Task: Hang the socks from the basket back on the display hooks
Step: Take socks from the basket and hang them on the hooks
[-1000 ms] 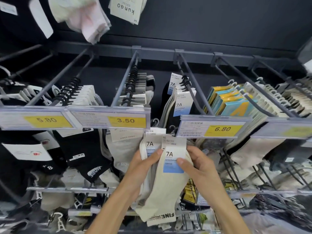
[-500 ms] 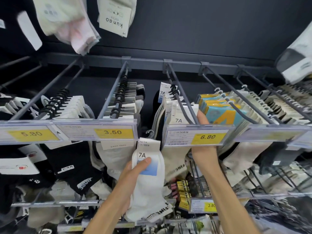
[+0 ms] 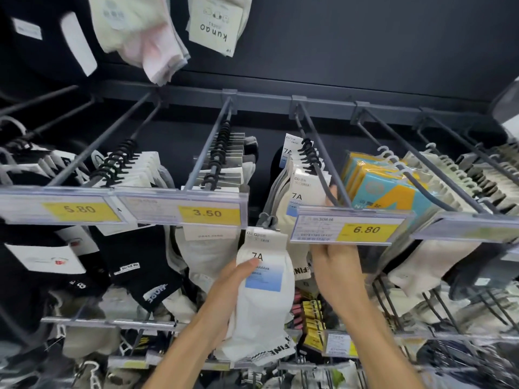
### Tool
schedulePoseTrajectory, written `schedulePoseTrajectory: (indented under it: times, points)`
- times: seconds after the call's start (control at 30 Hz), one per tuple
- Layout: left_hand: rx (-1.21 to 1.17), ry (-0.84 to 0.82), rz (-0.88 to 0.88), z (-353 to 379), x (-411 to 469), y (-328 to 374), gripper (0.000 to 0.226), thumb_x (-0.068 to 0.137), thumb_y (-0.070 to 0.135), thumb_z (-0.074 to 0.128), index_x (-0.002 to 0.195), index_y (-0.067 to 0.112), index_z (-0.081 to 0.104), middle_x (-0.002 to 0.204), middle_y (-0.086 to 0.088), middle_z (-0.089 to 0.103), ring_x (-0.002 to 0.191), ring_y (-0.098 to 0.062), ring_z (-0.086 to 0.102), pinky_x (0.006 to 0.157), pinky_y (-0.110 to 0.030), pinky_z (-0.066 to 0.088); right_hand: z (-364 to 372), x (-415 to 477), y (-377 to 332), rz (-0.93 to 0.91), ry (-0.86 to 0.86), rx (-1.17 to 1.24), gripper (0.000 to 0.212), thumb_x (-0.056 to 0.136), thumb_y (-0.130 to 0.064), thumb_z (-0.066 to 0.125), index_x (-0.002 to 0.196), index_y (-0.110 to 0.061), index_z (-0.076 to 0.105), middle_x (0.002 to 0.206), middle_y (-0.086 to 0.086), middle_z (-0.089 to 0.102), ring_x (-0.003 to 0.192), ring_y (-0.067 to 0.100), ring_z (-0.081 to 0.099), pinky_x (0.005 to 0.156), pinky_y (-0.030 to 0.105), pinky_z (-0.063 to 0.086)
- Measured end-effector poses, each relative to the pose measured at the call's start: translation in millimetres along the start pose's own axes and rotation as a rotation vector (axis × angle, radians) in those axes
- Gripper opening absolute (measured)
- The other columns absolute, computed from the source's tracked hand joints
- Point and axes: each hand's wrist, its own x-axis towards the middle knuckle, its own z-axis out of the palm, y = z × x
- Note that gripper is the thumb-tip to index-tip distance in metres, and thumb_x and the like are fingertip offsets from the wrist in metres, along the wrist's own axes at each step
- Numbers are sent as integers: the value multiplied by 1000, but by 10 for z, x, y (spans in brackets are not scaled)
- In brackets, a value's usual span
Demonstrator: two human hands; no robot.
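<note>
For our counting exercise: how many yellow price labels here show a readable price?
3: the 5.80 label at left, the 3.50 label beside it, the 6.80 label right of centre. Others, far right and lower, are too blurred.

Dark matte back wall [image 3: 365, 37], grey horizontal rail [image 3: 323, 101], yellow price labels [image 3: 365, 230], even light

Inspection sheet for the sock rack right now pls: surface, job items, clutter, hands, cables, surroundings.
Surface: dark grey wall rail with slanted metal display hooks; no table seen.
Job's things: white sock pair with a blue-and-white 7A card, not hung; matching 7A socks hang behind the yellow 6.80 price tag; basket not in view.
Clutter: yellow-and-blue packs on the neighbouring hook; black socks lower left.
Grippers: left hand grips the white pair; right hand reaches up behind that tag, fingers mostly hidden.
Cables: nothing seen.
Surroundings: pink-and-cream socks hang overhead.
</note>
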Motion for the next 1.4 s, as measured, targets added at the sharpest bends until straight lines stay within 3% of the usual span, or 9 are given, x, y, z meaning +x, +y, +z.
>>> schedulePoseTrajectory:
  times: [0.13,0.37,0.57,0.7,0.9,1.07,1.23,1.33,1.4]
  points:
    - [45,-62,102,60,-24,18,24,80,37,72,104,40,76,110,-1,77,100,-17,74,72,-26,59,81,-477,108,-73,82,-107,42,98,-41,48,140,-37,46,140,-20,50,130,-4,45,101,12,37]
    - [78,-131,79,154,-39,8,38,80,59,62,103,33,78,107,-9,77,96,-25,75,73,-33,61,97,-574,76,170,-12,329,16,92,-37,66,107,-39,70,93,-1,73,82,30,65,66,47,51]
    - [245,-159,191,243,-4,20,38,90,68,44,114,50,67,115,9,74,108,-10,70,79,-19,56,-1,-477,65,143,-151,422,31,91,-25,62,113,-45,66,115,-8,72,106,12,69,83,29,57]
    - [385,-183,309,174,35,-32,56,82,86,39,126,55,55,132,29,60,127,9,51,105,-26,39,-116,-373,39,81,-48,453,33,91,-17,61,117,-37,64,121,-7,71,114,11,66,90,24,53]
    - [647,-191,321,28,95,-239,20,100,50,46,93,38,60,76,18,54,73,2,52,70,-14,40,-305,-86,23,7,200,265,26,99,-18,56,123,-15,65,114,-15,72,111,3,64,92,25,51]
    - [1028,-205,185,-87,209,-507,11,103,34,50,106,33,61,102,23,64,94,11,59,83,-14,47,-288,49,-49,-135,157,167,54,96,-5,49,130,-46,51,127,-41,55,125,-18,46,97,0,36]
    - [1169,-221,217,-171,225,-654,7,101,36,52,105,35,58,109,24,54,107,7,55,98,-28,46,-236,88,20,-76,55,86,54,95,-2,47,142,-27,51,142,-27,52,135,-6,43,108,7,32]
    - [1175,-205,268,-167,185,-699,5,101,41,50,99,41,55,107,31,50,105,11,53,95,-27,48,-265,96,125,219,4,-26,23,97,-2,51,114,9,62,109,14,70,80,-2,65,85,15,54]
    - [1174,-199,293,-154,155,-723,7,101,41,49,97,45,53,107,33,49,105,11,54,94,-25,48,-224,62,94,279,0,27,22,98,-1,52,109,16,59,82,6,65,57,-9,59,60,8,50]
